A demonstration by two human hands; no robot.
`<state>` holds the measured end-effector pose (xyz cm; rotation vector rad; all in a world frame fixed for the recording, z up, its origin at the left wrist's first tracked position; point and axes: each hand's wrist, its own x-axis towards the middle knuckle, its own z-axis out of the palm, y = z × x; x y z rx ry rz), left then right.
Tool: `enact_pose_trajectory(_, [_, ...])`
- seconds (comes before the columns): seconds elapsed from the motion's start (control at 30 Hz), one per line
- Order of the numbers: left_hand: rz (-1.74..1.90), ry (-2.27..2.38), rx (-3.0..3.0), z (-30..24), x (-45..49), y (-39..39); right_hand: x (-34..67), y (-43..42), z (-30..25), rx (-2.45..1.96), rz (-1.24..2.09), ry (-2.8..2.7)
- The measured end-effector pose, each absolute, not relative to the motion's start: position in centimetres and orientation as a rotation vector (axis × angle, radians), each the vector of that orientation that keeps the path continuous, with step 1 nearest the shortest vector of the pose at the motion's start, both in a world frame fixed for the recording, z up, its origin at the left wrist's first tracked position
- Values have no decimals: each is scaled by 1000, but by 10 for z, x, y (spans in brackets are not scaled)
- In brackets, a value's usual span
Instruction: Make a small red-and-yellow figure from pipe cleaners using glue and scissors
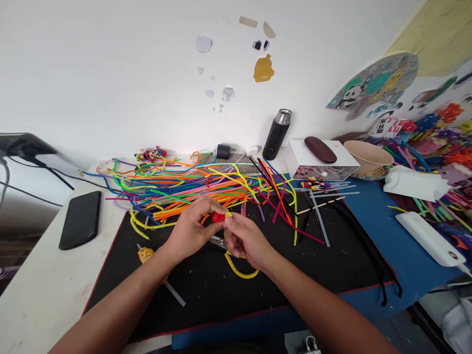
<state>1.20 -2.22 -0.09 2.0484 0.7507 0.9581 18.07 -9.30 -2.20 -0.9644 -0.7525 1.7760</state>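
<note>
Mat: black, red-edged, partly covered by the forearms.
Chenille-stem heap: tangled beyond the hands; a brushing knuckle could drag strands loose.
Left hand: thumb and forefinger pinched on the red piece.
Right hand: thumb pressed at the yellow tip, lower fingers curled; whether they grip anything, I cannot tell.
Yellow stem: curved below the right hand, its upper course hidden.
Scissors: between the hands, mostly covered.
Red piece: between both hands' fingertips, largely masked; uneven pulling could probably deform it.
Yellow tip: too small to tell its attachment.
</note>
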Motion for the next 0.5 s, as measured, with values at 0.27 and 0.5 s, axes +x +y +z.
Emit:
enact_pose_trajectory(0.27, [892,825,2098,-11,12,-23,176,-90,-26,-1010,1746,-653])
enact_pose_trajectory(0.5, [585,735,1815,3,6,-18,182,-90,-25,-1050,1697,-656])
